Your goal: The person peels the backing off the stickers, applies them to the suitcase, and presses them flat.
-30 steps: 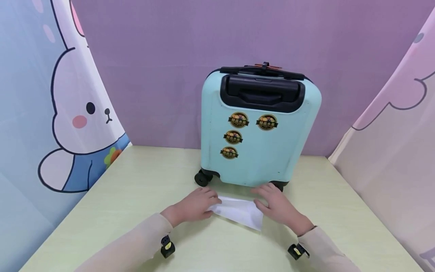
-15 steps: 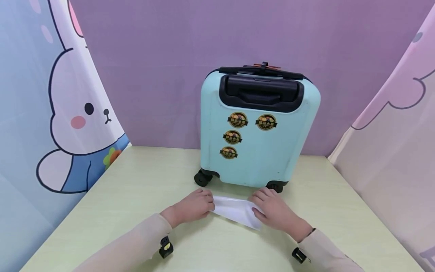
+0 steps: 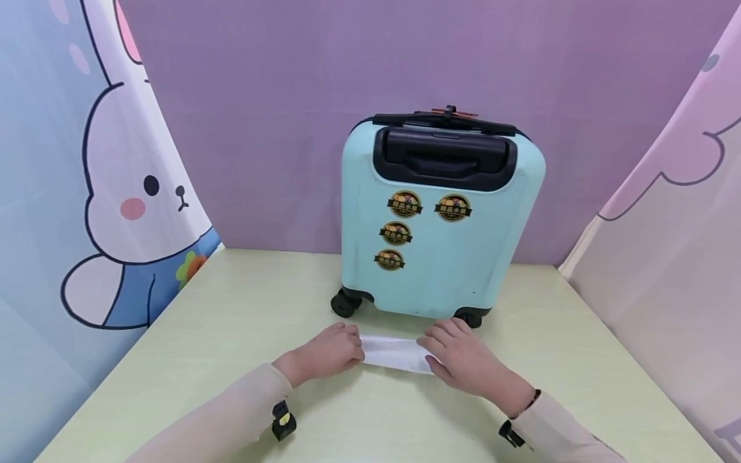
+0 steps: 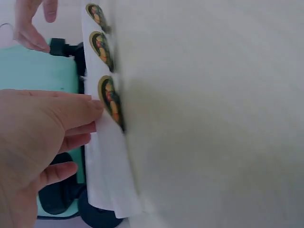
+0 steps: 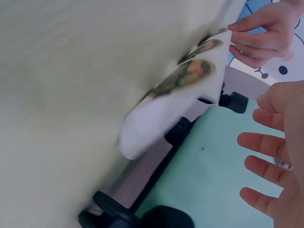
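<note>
At the bottom edge of the frame, two beige sleeves point(image 3: 214, 418) extend inward, each with a black wrist module point(image 3: 283, 420) beside it. The left hand point(image 3: 327, 352), at lower centre-left, pinches one long edge of a white sticker sheet point(image 3: 393, 354) between thumb and fingers. The right hand point(image 3: 471, 360), at lower centre-right, overlaps the sheet's right end in the head view; its fingers are released, extended and spread, apart from the sheet (the right wrist view shows this gap). The sheet is located at lower centre, between the hands. Its table-facing side carries round fruit stickers point(image 4: 110, 101), three visible in the left wrist view. All stand over a pale wood-grain tabletop point(image 3: 173, 360).

Beyond the sheet, at centre-right, a mint-green hard-shell suitcase point(image 3: 446, 270) stands upright on black castors point(image 3: 345, 303). Four round black-and-gold stickers point(image 3: 404, 204) adhere to its face, below the recessed trolley handle point(image 3: 444, 161). Behind it hangs a purple cloth backdrop point(image 3: 260, 128).
</note>
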A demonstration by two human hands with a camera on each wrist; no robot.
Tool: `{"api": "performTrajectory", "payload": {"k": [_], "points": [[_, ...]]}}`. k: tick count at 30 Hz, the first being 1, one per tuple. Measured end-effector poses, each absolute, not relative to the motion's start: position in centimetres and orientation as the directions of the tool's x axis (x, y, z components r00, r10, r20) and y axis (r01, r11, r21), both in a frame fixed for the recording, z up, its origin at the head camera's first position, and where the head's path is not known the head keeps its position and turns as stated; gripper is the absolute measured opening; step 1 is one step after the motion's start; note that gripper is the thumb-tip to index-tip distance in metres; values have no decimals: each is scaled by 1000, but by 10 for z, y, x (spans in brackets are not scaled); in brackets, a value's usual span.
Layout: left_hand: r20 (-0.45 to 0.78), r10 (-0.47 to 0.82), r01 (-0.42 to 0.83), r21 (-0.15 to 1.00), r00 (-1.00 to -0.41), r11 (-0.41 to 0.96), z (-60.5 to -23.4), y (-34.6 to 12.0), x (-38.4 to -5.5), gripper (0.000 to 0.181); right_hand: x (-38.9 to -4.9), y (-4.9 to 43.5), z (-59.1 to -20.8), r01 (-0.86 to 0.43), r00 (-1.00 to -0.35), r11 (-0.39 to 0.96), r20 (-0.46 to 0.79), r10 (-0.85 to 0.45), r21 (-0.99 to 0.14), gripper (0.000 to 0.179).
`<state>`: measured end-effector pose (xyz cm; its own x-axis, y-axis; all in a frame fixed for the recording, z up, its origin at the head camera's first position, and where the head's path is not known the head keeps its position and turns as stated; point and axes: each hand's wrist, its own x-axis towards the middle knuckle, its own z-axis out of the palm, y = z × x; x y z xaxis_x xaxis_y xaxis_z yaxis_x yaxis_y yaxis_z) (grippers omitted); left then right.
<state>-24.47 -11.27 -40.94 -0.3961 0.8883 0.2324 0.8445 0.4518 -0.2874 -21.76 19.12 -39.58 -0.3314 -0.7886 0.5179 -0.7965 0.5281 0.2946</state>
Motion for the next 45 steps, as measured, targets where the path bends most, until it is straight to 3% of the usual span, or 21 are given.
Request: {"api": "performTrajectory", "payload": {"k": [3, 8, 14, 17, 25, 32, 45], "points": [[230, 884, 873, -188, -406, 450, -404, -112, -245, 13, -215, 188, -391, -797, -304, 514, 525, -795, 317, 23], [232, 870, 896, 22, -436, 443, -397, -111, -246, 13, -211, 182, -382, -791, -260, 499, 544, -798, 354, 42], [194, 865, 878, 233, -463, 418, -389, -111, -246, 9, -207, 176, -378, -775, -224, 494, 560, -798, 394, 42], [178, 861, 848, 353, -476, 395, -385, -111, -248, 10, -206, 175, -378, -762, -208, 495, 565, -798, 418, 41], [168, 794, 695, 609, -585, 383, -372, -111, -243, 11, -201, 170, -371, -746, -206, 513, 585, -784, 425, 40], [195, 752, 599, 738, -629, 310, -368, -107, -241, 11, -197, 166, -365, -729, -169, 524, 625, -762, 441, 39], [221, 596, 414, 886, -772, 208, -355, -92, -226, 14, -192, 157, -358, -723, -61, 546, 748, -661, 424, 29]]}}
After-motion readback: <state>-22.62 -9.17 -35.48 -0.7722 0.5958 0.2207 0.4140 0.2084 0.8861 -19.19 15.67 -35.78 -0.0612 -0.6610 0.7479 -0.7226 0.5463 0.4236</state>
